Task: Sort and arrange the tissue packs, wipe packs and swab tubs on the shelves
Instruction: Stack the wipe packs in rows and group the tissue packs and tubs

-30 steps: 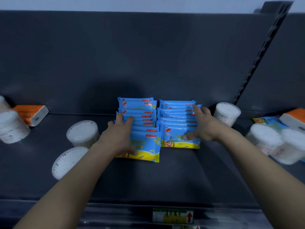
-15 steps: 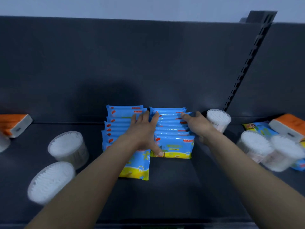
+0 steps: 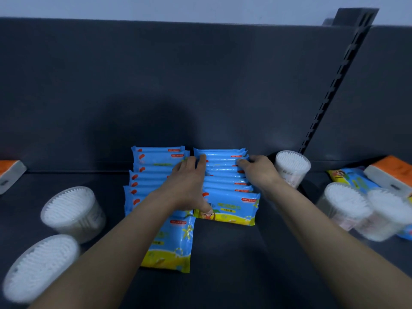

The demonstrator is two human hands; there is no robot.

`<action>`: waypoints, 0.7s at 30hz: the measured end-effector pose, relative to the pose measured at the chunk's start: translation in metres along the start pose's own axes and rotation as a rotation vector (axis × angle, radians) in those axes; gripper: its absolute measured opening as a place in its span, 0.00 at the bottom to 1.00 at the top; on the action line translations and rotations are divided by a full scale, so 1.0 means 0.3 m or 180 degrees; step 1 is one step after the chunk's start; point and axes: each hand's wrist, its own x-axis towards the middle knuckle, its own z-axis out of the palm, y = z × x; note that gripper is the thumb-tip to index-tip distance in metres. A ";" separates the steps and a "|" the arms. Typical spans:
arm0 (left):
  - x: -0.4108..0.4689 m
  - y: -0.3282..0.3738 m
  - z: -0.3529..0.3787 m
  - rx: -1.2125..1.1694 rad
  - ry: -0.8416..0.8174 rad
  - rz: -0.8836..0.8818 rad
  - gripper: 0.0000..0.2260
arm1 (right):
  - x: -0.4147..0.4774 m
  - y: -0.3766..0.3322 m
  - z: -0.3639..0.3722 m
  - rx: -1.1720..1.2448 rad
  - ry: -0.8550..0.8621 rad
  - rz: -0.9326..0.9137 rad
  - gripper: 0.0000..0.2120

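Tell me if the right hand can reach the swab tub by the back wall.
Probably yes. The right hand grips the right row of wipe packs, and the swab tub stands upright right beside it, nothing between them. It would have to let go first.

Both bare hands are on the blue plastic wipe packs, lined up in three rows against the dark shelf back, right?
Not three: the head view shows two rows. The left hand and right hand are on the blue plastic wipe packs, lined up against the dark shelf back.
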 end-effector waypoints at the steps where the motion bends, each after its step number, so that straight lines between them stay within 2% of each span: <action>1: -0.003 0.001 -0.001 0.0029 -0.0013 0.0002 0.57 | -0.003 -0.002 -0.001 0.0044 -0.0014 -0.0002 0.08; 3: -0.008 -0.004 -0.003 0.0048 -0.0021 0.0001 0.57 | -0.006 -0.003 -0.006 0.0239 -0.0041 -0.0018 0.04; 5: -0.011 -0.018 -0.002 0.0044 0.0007 0.0015 0.57 | -0.013 -0.010 -0.010 0.0322 -0.0039 -0.0100 0.07; 6: -0.015 -0.026 -0.002 0.0025 0.0032 0.0024 0.57 | -0.016 -0.018 -0.010 0.0195 -0.0037 -0.0176 0.09; 10: -0.041 -0.058 -0.007 -0.0197 0.0120 0.0051 0.55 | -0.048 -0.058 -0.004 -0.1114 0.0216 -0.0656 0.23; 12: -0.059 -0.075 -0.013 -0.0316 0.0185 0.0043 0.54 | -0.069 -0.075 0.001 -0.1342 0.0314 -0.0845 0.26; 18: -0.134 -0.144 -0.077 -0.0521 0.0437 -0.0157 0.46 | -0.136 -0.139 0.036 -0.1577 0.0319 -0.1402 0.19; 21: -0.182 -0.194 -0.100 -0.0492 0.0166 -0.0331 0.46 | -0.172 -0.160 0.077 -0.1706 0.0012 -0.1566 0.16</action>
